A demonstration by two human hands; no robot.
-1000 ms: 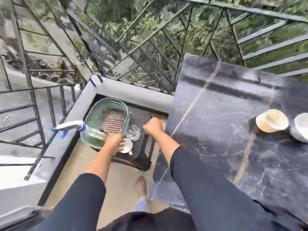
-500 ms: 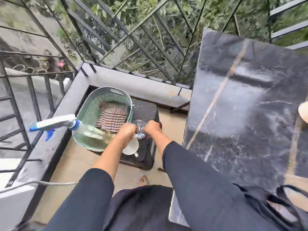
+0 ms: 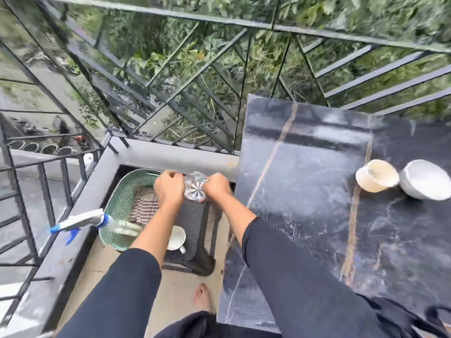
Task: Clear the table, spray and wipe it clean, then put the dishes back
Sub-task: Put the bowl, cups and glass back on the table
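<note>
A clear cut-glass dish (image 3: 195,186) is held up above the dark wicker stool (image 3: 195,230), my left hand (image 3: 168,189) gripping its left side and my right hand (image 3: 217,186) its right side. A white mug (image 3: 176,238) stands on the stool below my left forearm. The green basket (image 3: 122,203) beside it holds a striped cloth (image 3: 144,208) and a spray bottle (image 3: 97,222) with a blue-and-white head that sticks out to the left. On the black marble table (image 3: 305,191) two white bowls (image 3: 377,175) (image 3: 425,179) sit at the right.
A black metal railing (image 3: 195,98) runs behind the stool and table, with greenery beyond. A grey ledge (image 3: 170,154) borders the balcony corner. My bare foot (image 3: 202,297) stands on the beige floor near the table's left edge.
Both hands closed on the glass dish and lifted it off the stool. The view swung right, bringing the two bowls on the table into sight.
</note>
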